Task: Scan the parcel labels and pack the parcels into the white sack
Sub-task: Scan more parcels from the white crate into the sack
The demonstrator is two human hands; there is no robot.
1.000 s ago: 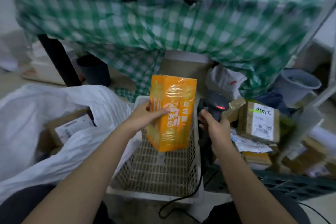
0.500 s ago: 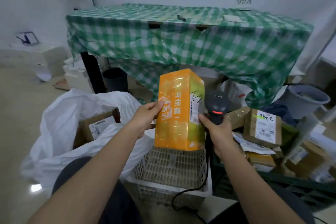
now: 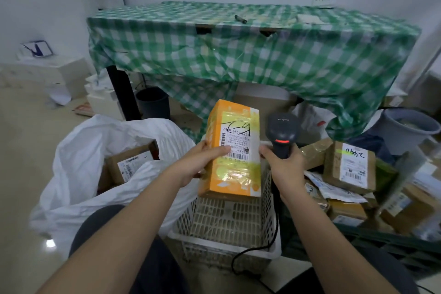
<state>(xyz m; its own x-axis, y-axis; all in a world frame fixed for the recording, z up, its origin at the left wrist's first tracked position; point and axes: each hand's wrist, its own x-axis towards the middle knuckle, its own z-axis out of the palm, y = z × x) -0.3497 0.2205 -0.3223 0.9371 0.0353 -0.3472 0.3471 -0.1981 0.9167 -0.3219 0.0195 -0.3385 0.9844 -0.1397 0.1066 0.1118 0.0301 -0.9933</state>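
An orange parcel box [image 3: 232, 174] wrapped in clear tape is held over a white plastic basket [image 3: 229, 219]. Its white shipping label with barcodes faces me. My left hand [image 3: 202, 162] grips the box's left side, thumb across the label. My right hand [image 3: 285, 166] grips the handle of a black barcode scanner [image 3: 282, 131] just right of the box, one finger touching the box's edge. The white sack [image 3: 78, 164] lies open on the floor at the left, with a brown labelled parcel [image 3: 132, 163] inside it.
A pile of brown and orange parcels [image 3: 349, 166] fills a dark green crate [image 3: 358, 241] at the right. A table under a green checked cloth [image 3: 238, 50] stands ahead, a black bin [image 3: 152, 102] beneath it, a grey bucket [image 3: 409, 126] at far right. The scanner cable [image 3: 253, 252] hangs down over the basket's front.
The box has been turned so its label side faces me, and my left thumb now lies across the label. The view has lifted, showing more of the table and wall.
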